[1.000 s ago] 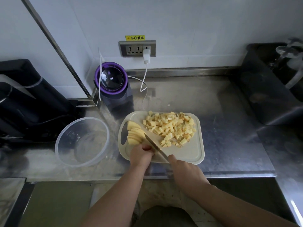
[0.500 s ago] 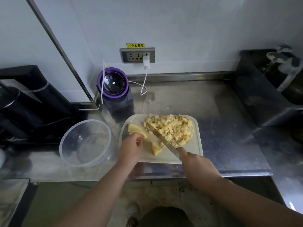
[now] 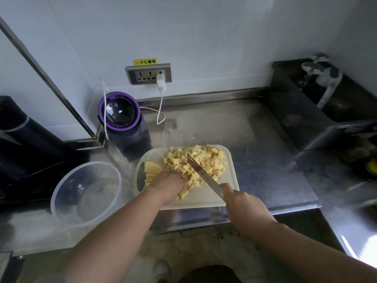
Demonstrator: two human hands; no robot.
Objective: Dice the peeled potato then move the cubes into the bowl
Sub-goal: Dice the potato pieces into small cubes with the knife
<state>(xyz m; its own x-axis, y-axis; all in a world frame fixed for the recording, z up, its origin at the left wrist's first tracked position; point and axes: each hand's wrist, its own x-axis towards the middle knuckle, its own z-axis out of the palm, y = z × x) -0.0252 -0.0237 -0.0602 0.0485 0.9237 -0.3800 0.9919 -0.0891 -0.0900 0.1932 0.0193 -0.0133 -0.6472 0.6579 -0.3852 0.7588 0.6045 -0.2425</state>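
**tuber_tom:** ok so where's the potato at rn?

**kitchen_lurker:** standing right behind them lol. most of it is a heap of small yellow potato cubes (image 3: 206, 162) on the far half of the pale rectangular plastic cutting board (image 3: 204, 200), which sits on the stainless steel counter (image 3: 265, 139). a fan of uncut potato slices (image 3: 152, 170) lies at the board's left end, by the handle slot

**tuber_tom:** and the hands?

**kitchen_lurker:** left hand (image 3: 169, 184) is knuckles-up, fingers curled down over a small clump of potato pieces (image 3: 183, 194) at the near edge of the heap, pinning it to the board. right hand (image 3: 242, 201) is wrapped round the handle of a steel-bladed kitchen knife (image 3: 202, 174), index finger laid along the spine. blade runs diagonally, tip up in the cubes, just right of the left hand. can't tell if the edge is actually down on the board

**tuber_tom:** bowl?

**kitchen_lurker:** round clear plastic bowl (image 3: 61, 188) is on the counter just left of the board, small gap between them. behind it there's a purple-rimmed gadget with a dark dome lid (image 3: 119, 111), and a white charger (image 3: 160, 81) plugged into the grey wall socket (image 3: 142, 75). steel sink (image 3: 295, 119) off to the right
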